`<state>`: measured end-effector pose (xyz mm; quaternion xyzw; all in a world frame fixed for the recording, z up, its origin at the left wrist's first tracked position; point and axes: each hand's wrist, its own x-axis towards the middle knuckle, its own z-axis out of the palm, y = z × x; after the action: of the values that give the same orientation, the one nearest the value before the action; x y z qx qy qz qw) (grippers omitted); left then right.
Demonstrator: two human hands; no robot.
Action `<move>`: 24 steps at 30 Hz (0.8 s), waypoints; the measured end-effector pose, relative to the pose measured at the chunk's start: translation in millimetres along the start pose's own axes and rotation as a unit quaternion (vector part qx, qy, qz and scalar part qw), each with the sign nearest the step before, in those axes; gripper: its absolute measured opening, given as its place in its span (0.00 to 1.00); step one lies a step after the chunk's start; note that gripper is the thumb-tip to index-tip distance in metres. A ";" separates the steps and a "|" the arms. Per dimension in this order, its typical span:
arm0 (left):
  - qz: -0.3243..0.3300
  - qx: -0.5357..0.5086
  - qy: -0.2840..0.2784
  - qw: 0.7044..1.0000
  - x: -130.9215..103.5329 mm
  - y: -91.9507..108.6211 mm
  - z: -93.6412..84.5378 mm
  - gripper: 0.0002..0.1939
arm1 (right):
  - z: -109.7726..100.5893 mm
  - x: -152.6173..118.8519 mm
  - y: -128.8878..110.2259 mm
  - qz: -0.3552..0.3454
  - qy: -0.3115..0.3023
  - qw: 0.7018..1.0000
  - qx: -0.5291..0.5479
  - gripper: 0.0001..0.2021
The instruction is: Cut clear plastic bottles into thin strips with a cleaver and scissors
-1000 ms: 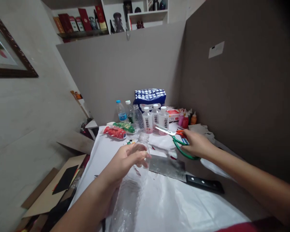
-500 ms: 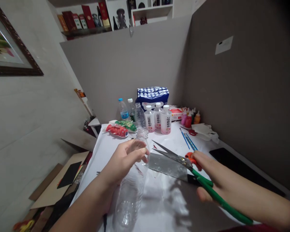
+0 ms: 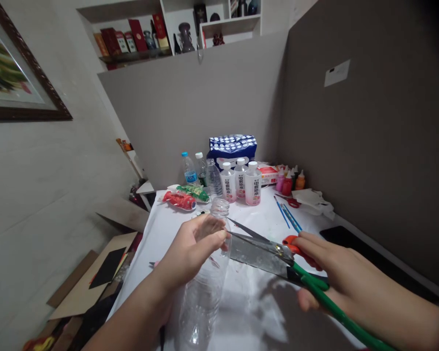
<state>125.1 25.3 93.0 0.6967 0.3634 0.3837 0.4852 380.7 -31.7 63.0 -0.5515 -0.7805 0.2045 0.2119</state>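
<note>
A clear, capless plastic bottle point(image 3: 201, 307) leans toward the table's far side, its neck at the top. My left hand point(image 3: 192, 248) is wrapped round its upper part. Scissors point(image 3: 278, 249) with one green and one orange handle are in my right hand point(image 3: 336, 273), fingers at the handles. Their blades are parted and point left, with the tips at the bottle's shoulder beside my left fingers; whether they touch it I cannot tell. Under the scissors a wide-bladed knife point(image 3: 258, 256) with a black handle lies on the white cloth.
Three white-and-pink bottles point(image 3: 253, 187), clear bottles point(image 3: 190, 170) and a blue package point(image 3: 232, 148) stand at the back. Red and green packets point(image 3: 179, 200) lie left of them. Paint bottles point(image 3: 287, 184), brushes point(image 3: 290, 217) and red-handled scissors point(image 3: 292, 202) are at the right. Cardboard point(image 3: 89, 280) is beyond the left edge.
The scissors have moved left and slightly down relative to the bottle, bringing their tips to its shoulder. My left hand still holds the bottle. The view has shifted slightly.
</note>
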 end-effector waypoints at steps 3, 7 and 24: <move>0.006 0.005 -0.002 1.000 0.1 0.5 -1.1 0.10 | -0.8 0.3 -0.2 -0.015 0.019 1.000 -0.011 0.21; 0.016 0.010 -0.001 1.000 -0.8 3.3 -2.1 0.09 | -0.8 0.3 -0.7 -0.036 0.060 0.997 -0.041 0.26; 0.034 0.010 -0.011 0.999 -2.5 6.8 0.5 0.05 | 2.7 -3.4 4.5 -0.074 0.095 0.988 -0.101 0.23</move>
<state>125.3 21.1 98.9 0.7174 0.3378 0.3889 0.4691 383.7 -33.8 57.9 -0.5275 -0.8124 0.0549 0.2424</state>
